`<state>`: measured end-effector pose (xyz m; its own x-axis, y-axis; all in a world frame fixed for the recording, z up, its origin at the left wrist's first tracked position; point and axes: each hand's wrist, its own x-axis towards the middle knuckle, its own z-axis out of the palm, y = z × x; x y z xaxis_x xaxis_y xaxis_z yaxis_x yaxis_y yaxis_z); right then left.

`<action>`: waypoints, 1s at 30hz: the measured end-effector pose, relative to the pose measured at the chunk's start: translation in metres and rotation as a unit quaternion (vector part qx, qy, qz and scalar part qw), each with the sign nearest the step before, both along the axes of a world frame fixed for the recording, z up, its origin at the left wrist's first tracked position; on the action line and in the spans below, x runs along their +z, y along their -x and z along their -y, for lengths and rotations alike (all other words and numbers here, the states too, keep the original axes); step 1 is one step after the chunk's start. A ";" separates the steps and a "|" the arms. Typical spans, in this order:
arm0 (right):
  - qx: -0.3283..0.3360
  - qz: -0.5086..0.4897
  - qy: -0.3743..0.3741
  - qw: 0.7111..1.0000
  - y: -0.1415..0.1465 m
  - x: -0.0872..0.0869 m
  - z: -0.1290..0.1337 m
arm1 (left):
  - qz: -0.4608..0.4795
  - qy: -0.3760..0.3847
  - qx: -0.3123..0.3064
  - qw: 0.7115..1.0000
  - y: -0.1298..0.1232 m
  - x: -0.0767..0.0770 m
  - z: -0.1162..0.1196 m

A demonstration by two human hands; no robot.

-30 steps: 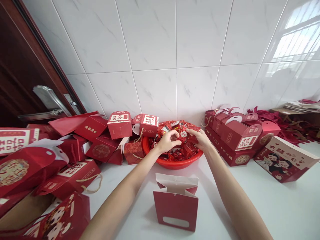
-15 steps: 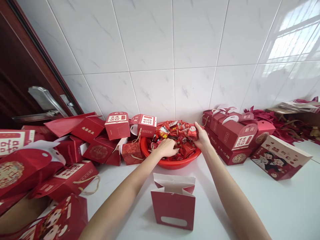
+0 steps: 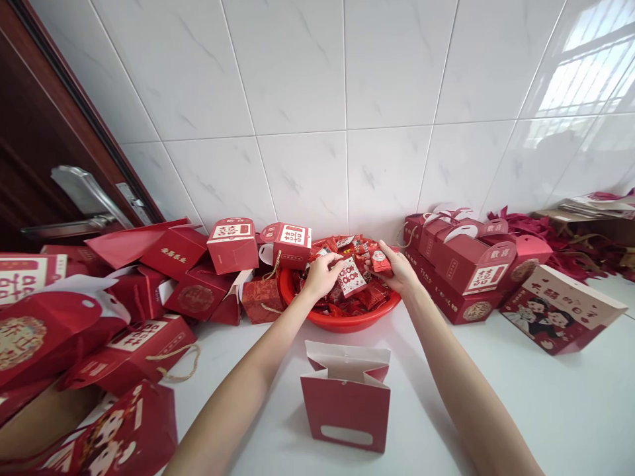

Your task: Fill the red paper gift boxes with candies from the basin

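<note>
The white packet (image 3: 353, 277) with red print is now above the red basin (image 3: 350, 324), and the fingers of our left hand (image 3: 325, 274) grasp it at its upper left corner. In the picture of half a second ago, this hand is down among the wrapped pieces (image 3: 370, 297) inside the basin, and we cannot find the white packet there. For the work, this means, in our judgement, that one more piece is picked out of the heap, so both our hands are occupied.

At the right part of the basin, the fingers of our right hand (image 3: 397, 271) keep their grasp on a red packet (image 3: 381, 261) with a round label; whether they hold more pieces behind it, we cannot tell. In front of the basin, apart from it, the open paper bag (image 3: 344, 413) stands upright on the bench (image 3: 426, 436), unchanged. Red boxes (image 3: 233, 248) lie to the left of the basin.
</note>
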<state>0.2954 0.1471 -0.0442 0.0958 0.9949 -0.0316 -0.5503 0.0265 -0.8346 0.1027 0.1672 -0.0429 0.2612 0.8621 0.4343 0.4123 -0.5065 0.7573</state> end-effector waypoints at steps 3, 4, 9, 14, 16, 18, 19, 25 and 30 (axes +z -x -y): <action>-0.008 -0.007 -0.012 1.000 0.001 -0.001 0.001 | 0.007 0.004 0.008 1.000 0.000 0.000 0.000; -0.012 -0.009 -0.013 1.000 0.001 -0.001 0.001 | 0.013 0.005 0.011 1.000 0.000 0.000 0.000; -0.021 -0.001 -0.020 1.000 0.000 -0.005 -0.003 | 0.048 0.017 0.002 0.999 -0.001 -0.003 -0.001; -0.039 -0.024 0.011 0.999 0.002 -0.002 -0.003 | -0.005 -0.052 0.004 0.999 -0.002 0.000 0.004; -0.040 -0.032 0.021 0.998 0.003 0.001 -0.001 | -0.029 -0.112 0.011 0.993 -0.001 0.004 0.008; -0.034 -0.032 0.024 0.999 0.004 0.004 0.001 | -0.063 -0.137 -0.008 0.989 0.002 0.008 0.014; -0.030 -0.031 0.024 0.999 0.004 0.004 0.002 | -0.090 -0.129 -0.028 0.987 0.005 0.009 0.018; -0.019 -0.037 0.026 0.999 0.004 0.008 0.004 | -0.356 0.030 -0.089 0.930 0.022 0.014 0.032; -0.019 -0.034 0.030 0.999 0.006 0.012 0.007 | -0.464 0.035 -0.065 0.883 0.013 0.020 0.039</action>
<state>0.2898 0.1400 -0.0325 0.1285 0.9868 -0.0991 -0.6057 -0.0011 -0.7957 0.0893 0.1285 -0.0229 0.5756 0.8145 -0.0725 0.8132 -0.5608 0.1552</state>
